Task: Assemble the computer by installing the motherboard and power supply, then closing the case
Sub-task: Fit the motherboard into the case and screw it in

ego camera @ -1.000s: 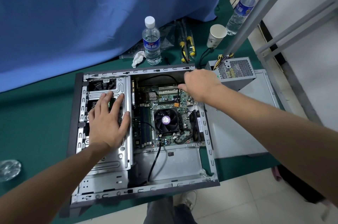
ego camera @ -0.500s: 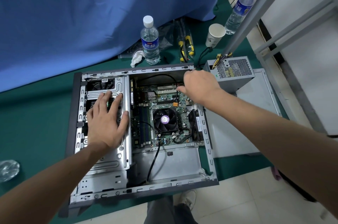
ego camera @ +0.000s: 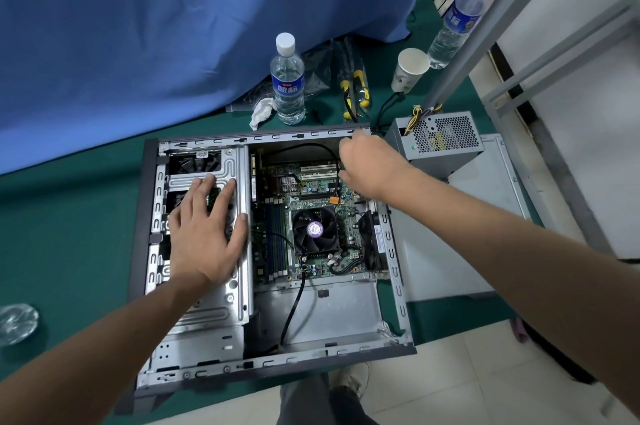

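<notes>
My right hand (ego camera: 372, 166) hides its fingers at the motherboard's (ego camera: 311, 213) far corner; grip unclear. My left fingers (ego camera: 207, 187) lie spread, bracing the drive cage (ego camera: 221, 300). Seating seems underway. Next, the power supply (ego camera: 440, 140), beyond my right hand, needs lifting in.

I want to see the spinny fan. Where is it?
In the head view, the black fan sits on the motherboard in the middle of the open case, between the left hand and the right hand.
</notes>
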A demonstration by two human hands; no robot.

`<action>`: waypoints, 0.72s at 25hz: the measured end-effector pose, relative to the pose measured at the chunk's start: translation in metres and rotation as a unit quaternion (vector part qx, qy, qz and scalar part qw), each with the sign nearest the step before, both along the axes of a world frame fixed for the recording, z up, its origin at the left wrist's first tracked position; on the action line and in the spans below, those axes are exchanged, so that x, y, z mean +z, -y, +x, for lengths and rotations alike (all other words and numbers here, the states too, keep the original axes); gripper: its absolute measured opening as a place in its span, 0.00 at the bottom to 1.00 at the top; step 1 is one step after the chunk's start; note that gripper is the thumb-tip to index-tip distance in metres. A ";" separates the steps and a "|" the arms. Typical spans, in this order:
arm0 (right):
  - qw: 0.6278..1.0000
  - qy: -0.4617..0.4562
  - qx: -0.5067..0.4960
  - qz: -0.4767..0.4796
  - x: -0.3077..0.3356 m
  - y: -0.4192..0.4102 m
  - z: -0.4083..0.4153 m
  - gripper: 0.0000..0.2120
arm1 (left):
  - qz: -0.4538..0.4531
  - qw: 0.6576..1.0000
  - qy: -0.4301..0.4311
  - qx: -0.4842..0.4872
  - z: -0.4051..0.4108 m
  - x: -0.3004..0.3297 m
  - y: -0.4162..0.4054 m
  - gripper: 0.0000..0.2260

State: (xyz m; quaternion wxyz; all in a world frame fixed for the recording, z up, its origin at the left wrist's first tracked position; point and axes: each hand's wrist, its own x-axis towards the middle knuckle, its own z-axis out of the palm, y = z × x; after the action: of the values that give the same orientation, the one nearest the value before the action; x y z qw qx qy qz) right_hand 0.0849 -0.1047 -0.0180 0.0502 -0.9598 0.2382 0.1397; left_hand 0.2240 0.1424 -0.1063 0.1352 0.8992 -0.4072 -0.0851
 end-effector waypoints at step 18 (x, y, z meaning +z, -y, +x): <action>0.599 0.260 -0.508 0.561 0.013 -0.009 -0.122 0.13 | 0.023 1.000 -0.014 -0.003 -0.002 0.011 0.001 0.31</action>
State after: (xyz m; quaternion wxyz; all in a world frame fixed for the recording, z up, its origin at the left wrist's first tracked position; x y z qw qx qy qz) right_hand -0.0367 -0.0954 -0.0046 0.7014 -0.4624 0.5393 -0.0579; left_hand 0.2222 0.1412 -0.0949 0.1199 0.8996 -0.4061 -0.1074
